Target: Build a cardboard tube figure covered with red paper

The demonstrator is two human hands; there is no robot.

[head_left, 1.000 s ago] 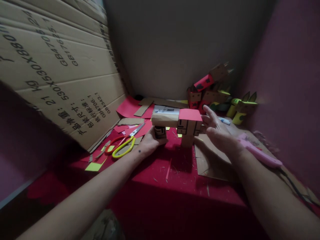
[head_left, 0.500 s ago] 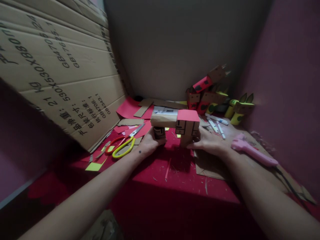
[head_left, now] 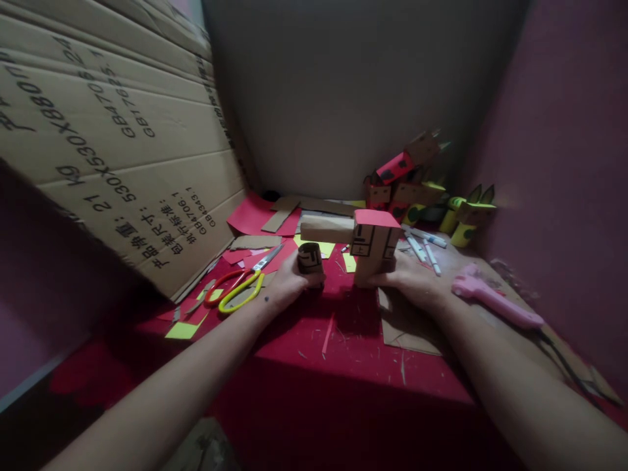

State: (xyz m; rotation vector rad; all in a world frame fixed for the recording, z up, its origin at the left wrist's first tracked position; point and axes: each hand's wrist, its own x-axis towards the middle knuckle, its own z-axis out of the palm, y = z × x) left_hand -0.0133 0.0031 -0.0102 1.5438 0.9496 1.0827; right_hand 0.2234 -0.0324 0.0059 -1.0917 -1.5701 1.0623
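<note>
My left hand is wrapped round a short cardboard tube with black print, standing upright with its open end up. My right hand grips the lower part of a cardboard figure, made of a box-like piece with a red paper top on an upright support. From its left side a plain cardboard tube sticks out level, above and behind the printed tube. A gap shows between the printed tube and the level one. Some right-hand fingers are hidden behind the figure.
Scissors with red and yellow handles lie at left among paper scraps. A pink glue gun rests at right, near white markers. Finished cardboard animals stand at the back. A large printed cardboard sheet leans at left.
The figure has moved slightly right and up in my right hand. My left hand has drawn the printed tube a little down, opening a gap below the level tube.
</note>
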